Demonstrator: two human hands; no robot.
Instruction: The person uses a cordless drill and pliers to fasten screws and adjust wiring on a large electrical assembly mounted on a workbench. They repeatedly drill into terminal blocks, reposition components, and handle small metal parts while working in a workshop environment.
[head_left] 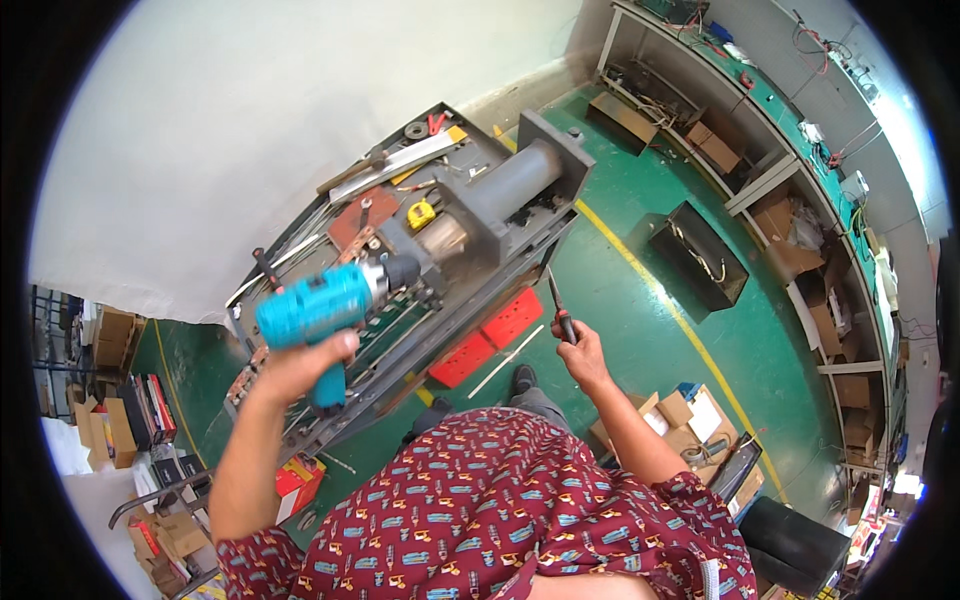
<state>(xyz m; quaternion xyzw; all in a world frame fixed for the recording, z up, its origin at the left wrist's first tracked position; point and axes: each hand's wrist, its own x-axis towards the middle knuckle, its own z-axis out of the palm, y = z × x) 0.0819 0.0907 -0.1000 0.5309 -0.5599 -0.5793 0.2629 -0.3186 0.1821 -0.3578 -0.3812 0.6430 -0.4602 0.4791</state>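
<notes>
My left hand (290, 368) is wrapped round the grip of a teal cordless drill (315, 305), held above the near-left part of a workbench (380, 350). The drill's dark chuck points right, toward a grey steel vise (510, 185) at the bench's right end. Beyond the bench edge, my right hand (584, 352) is closed on the dark handle of a long, narrow, pointed tool (557, 298). Its tip points up toward the vise; the exact kind is unclear. Between drill and vise lies a yellow tape measure (421, 213), near a reddish-brown plate (362, 218).
Two red perforated panels (487, 338) sit at the bench's near side. A dark metal box (699, 256) stands on the green floor, right of a yellow line. Long shelving (780, 185) curves along the right. Cardboard (675, 410) lies near my right arm; more boxes (108, 430) stand at left.
</notes>
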